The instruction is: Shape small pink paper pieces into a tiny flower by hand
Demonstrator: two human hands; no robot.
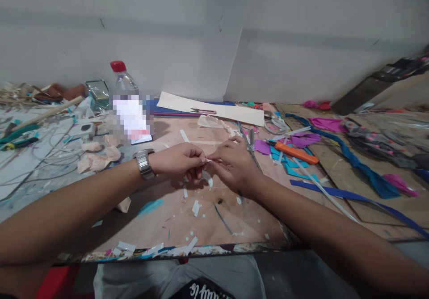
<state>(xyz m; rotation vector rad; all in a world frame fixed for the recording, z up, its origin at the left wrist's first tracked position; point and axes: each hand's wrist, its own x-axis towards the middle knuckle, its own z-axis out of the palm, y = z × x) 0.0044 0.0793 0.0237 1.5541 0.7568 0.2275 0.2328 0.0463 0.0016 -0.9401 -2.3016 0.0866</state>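
Both hands meet over the middle of the wooden board. My left hand (186,159), with a metal watch (145,164) at the wrist, pinches a small white piece (207,161) between thumb and forefinger. From the other side, my right hand (236,165) has its thumb and forefinger closed on the same piece. It is too small to make out what it is. White paper scraps (196,208) lie on the board below the hands. A white strip (183,135) lies just beyond my left hand.
A bottle with a red cap (118,66) and a phone (134,120) stand at the back left. Green-handled pliers (20,136) lie far left. On the right are an orange cutter (295,152), scissors, blue strips (335,192) and pink cloth scraps (326,124).
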